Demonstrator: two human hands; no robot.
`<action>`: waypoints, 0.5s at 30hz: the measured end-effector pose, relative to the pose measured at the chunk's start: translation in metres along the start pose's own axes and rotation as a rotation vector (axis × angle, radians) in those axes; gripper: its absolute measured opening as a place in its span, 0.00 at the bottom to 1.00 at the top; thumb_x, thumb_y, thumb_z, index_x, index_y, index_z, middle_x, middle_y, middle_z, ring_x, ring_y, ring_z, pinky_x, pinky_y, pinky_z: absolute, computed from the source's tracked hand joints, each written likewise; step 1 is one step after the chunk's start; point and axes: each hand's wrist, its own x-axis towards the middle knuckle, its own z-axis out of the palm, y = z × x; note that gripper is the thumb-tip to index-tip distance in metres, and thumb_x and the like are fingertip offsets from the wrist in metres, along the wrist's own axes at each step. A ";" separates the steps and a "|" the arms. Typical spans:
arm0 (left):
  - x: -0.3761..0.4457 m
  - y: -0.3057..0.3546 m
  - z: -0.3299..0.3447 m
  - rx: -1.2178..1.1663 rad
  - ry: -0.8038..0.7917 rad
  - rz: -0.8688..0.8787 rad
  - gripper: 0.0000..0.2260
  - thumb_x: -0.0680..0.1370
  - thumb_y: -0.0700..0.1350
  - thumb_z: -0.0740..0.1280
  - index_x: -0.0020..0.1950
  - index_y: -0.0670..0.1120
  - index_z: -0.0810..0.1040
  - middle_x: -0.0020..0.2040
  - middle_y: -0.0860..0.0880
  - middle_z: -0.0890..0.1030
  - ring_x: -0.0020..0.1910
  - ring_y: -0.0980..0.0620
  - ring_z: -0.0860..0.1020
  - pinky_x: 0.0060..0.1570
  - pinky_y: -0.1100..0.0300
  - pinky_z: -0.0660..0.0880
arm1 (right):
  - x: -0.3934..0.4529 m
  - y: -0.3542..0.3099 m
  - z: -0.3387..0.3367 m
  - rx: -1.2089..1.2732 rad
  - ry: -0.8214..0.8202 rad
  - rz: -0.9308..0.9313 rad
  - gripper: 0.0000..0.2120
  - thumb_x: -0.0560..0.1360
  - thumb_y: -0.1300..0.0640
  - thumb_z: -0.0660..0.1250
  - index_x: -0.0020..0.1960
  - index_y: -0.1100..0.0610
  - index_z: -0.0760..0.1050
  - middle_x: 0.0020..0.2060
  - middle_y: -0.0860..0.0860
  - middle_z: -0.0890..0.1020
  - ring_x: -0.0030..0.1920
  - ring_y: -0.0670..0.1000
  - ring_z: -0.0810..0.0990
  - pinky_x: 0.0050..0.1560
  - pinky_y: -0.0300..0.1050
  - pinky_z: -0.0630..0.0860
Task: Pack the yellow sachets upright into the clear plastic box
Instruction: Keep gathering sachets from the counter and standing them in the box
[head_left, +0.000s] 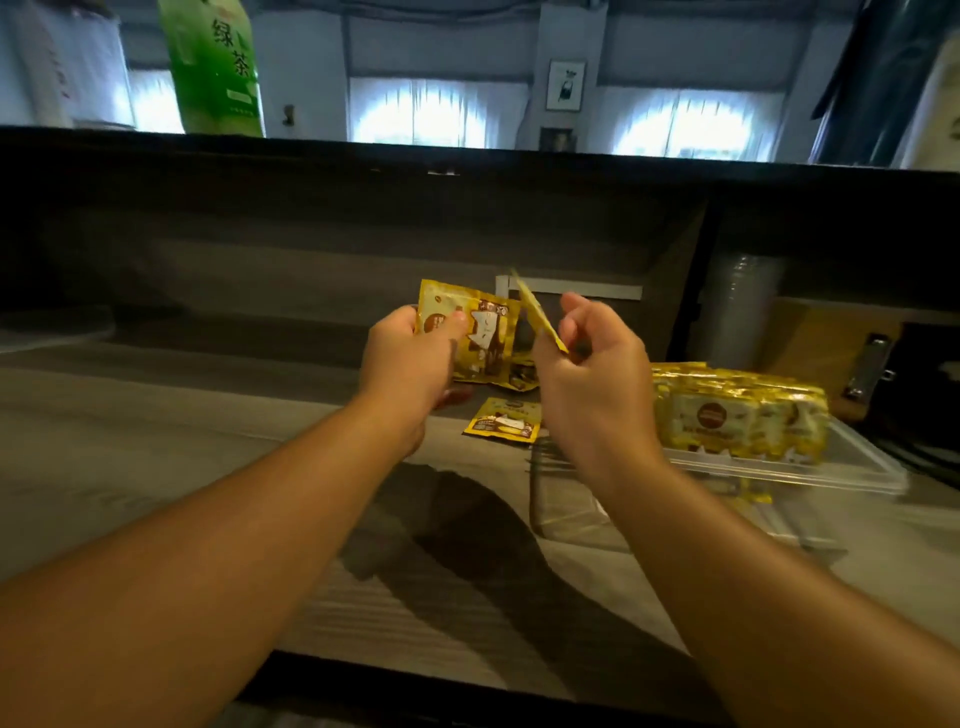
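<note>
I stand at a long grey wooden bench (156, 441) with a dark shelf over it. On the shelf near the left end stands one green tea bottle (210, 67).

On the right side of the bench sits one clear plastic box (852, 467). A row of yellow sachets (737, 410) stands upright in it, pressed close together. They are too tight and blurry for me to count.

My left hand (410, 364) is up over the middle of the bench. Its thumb and fingers are curled round one yellow sachet (480, 327), with the picture side facing me. There may be more behind it, but I cannot tell.

My right hand (592, 374) is just beside it. Its thumb and fingers pinch one more sachet (537, 312), turned so I see its thin edge.

One flat sachet (503, 420) lies on the bench below and between my hands. Some loose sachets (519, 373) lie just behind it, partly hidden.
</note>
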 end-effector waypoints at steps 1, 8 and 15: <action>-0.011 0.005 0.005 -0.040 -0.028 -0.023 0.03 0.81 0.49 0.67 0.50 0.52 0.78 0.49 0.49 0.85 0.46 0.50 0.85 0.40 0.52 0.83 | -0.004 0.001 -0.007 -0.054 0.006 -0.028 0.11 0.76 0.62 0.68 0.38 0.53 0.71 0.64 0.42 0.75 0.65 0.42 0.72 0.56 0.44 0.78; -0.075 0.037 0.042 -0.251 -0.212 -0.147 0.06 0.81 0.49 0.66 0.57 0.52 0.80 0.47 0.48 0.87 0.47 0.48 0.86 0.37 0.53 0.83 | -0.020 -0.008 -0.050 -0.116 -0.090 -0.106 0.12 0.74 0.60 0.72 0.36 0.53 0.71 0.59 0.35 0.74 0.69 0.45 0.71 0.54 0.46 0.80; -0.104 0.063 0.063 -0.169 -0.276 -0.118 0.07 0.82 0.50 0.66 0.58 0.52 0.78 0.50 0.46 0.86 0.48 0.45 0.85 0.45 0.46 0.84 | -0.027 -0.020 -0.101 -0.159 -0.126 -0.158 0.10 0.77 0.44 0.65 0.39 0.46 0.78 0.55 0.38 0.74 0.58 0.42 0.73 0.54 0.43 0.77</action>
